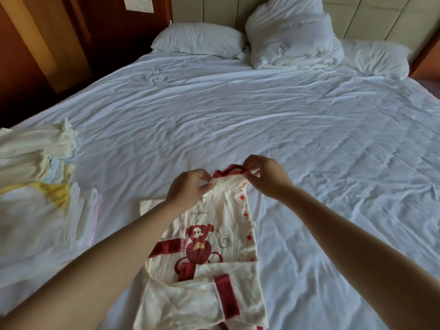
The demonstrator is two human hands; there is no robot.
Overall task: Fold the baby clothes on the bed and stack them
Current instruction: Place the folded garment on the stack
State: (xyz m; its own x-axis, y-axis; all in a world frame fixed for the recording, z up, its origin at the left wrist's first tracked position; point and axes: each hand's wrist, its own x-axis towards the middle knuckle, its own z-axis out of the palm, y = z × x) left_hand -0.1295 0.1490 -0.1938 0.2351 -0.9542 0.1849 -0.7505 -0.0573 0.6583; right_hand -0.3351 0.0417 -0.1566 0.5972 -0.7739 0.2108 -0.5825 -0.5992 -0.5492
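A cream baby romper (209, 253) with red trim, red snap buttons and a red monkey print lies lengthwise on the white bed sheet (309, 151) in front of me. Its sleeves are folded across the lower part. My left hand (188, 189) pinches the cream fabric at the far end on the left side. My right hand (266, 176) pinches the red-edged cuff at the far end on the right. Both hands hold that end slightly lifted off the sheet.
A stack of folded pale yellow and blue baby clothes (35, 156) sits at the left edge, with more white, yellow and pink pieces (47, 222) below it. A small cream item (150, 206) peeks out beside my left wrist. Pillows (197, 39) and a bunched duvet (290, 36) lie at the headboard.
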